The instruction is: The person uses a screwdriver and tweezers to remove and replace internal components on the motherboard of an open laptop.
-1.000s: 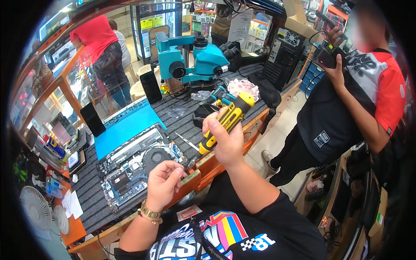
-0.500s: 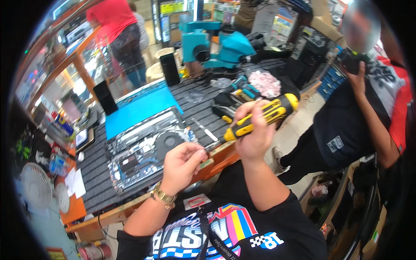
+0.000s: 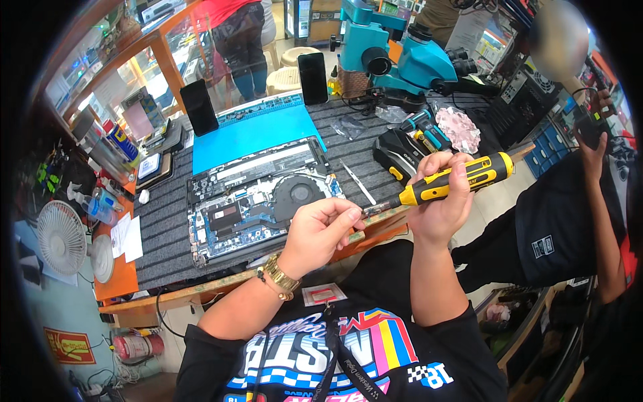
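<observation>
My right hand point(image 3: 439, 204) wraps round a yellow and black electric screwdriver point(image 3: 490, 172), its thin bit pointing left. The bit's end is close to the fingertips of my left hand point(image 3: 320, 233); whether they touch, I cannot tell. My left thumb and fingers are pinched on a small green circuit board point(image 3: 357, 236), mostly hidden by the hand. Beyond my left hand lies a laptop base point(image 3: 244, 218) with its cover off, showing a fan, a battery and boards. A slim white-and-metal hand tool point(image 3: 360, 183) rests on the ribbed mat near the bit.
Behind the laptop are a blue work mat point(image 3: 258, 134), two upright phones point(image 3: 313, 78) and a teal microscope point(image 3: 425, 61). A black tool case point(image 3: 395, 153) stands beyond my right hand. A white fan point(image 3: 61, 236) is at the left; a person with a phone stands at the right.
The whole view has shifted, so the bench sits further right and lower. The screwdriver lies a little more level. Less of the green board shows past my left fingers.
</observation>
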A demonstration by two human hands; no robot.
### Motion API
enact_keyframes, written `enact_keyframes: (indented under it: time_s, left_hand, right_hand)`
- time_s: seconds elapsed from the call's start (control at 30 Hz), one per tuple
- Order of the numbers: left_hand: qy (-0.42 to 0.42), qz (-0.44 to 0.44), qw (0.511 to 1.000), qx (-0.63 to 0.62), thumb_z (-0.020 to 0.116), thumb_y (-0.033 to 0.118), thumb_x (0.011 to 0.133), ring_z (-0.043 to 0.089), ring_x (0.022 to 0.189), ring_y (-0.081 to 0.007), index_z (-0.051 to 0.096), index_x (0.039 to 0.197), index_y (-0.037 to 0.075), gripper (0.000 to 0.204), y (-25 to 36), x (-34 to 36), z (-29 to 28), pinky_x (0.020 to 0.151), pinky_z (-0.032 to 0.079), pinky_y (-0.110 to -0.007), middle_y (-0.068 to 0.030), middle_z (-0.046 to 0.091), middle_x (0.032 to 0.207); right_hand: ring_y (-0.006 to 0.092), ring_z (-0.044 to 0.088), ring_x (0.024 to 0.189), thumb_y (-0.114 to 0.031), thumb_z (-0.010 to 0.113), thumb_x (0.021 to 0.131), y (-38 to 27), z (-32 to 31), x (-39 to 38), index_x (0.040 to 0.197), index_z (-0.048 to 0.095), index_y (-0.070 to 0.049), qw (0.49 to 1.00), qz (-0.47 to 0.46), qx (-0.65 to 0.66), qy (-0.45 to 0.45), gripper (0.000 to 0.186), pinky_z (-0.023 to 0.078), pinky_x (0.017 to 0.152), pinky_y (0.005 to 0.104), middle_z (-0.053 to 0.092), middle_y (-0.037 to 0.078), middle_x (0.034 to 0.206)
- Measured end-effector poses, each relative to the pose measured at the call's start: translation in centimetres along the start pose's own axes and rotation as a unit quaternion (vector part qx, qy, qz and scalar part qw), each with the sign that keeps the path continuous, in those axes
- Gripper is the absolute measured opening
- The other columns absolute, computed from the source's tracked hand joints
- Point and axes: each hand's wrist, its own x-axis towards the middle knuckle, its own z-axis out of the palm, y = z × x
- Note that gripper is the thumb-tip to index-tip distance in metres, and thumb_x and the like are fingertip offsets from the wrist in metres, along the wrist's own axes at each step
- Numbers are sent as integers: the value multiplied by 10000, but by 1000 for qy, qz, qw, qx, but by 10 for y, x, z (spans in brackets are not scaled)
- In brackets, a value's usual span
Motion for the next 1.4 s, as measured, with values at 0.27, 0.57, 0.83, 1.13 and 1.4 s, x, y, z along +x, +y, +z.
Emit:
enact_keyframes:
  time_s: [0.27,0.57,0.83,1.13,1.4]
  left_hand:
    - [86,276,813,505,808,152,997,695,837,-254,785,1157,68,182,-8,-4,-38,788,542,-394,-61,785,963]
    - [95,253,735,621,861,162,861,609,1150,-278,803,1171,129,317,-29,-14,-21,984,395,-503,-32,685,1200]
    - [118,257,714,640,862,144,856,625,1078,-250,820,1151,142,298,-36,-7,-18,967,381,-489,-2,684,1085]
    - [114,233,728,634,852,110,854,629,1064,-237,817,1156,132,304,-37,-3,-15,968,381,-483,8,666,1051]
    - [105,215,741,627,860,103,826,625,1048,-243,806,1166,114,344,-33,0,-15,952,386,-474,-3,657,1046]
  right_hand:
    - [170,620,877,-183,598,1104,10,-12,11,1113,510,-44,993,-44,-105,-21,165,539,818,328,661,134,953]
    - [170,643,915,-114,684,1069,41,-15,-1,1142,561,-42,983,-45,-166,-62,160,519,914,347,685,103,978]
    - [185,612,855,-189,629,1088,49,-34,7,1112,521,-41,978,-43,-203,-33,185,538,833,353,660,135,943]
    - [186,616,863,-157,669,1051,61,-43,13,1108,528,-38,985,6,-169,-44,193,530,865,365,667,151,942]
    - [180,601,723,-184,705,1008,41,-51,22,1155,532,-40,972,178,-123,-91,269,526,726,318,660,163,894]
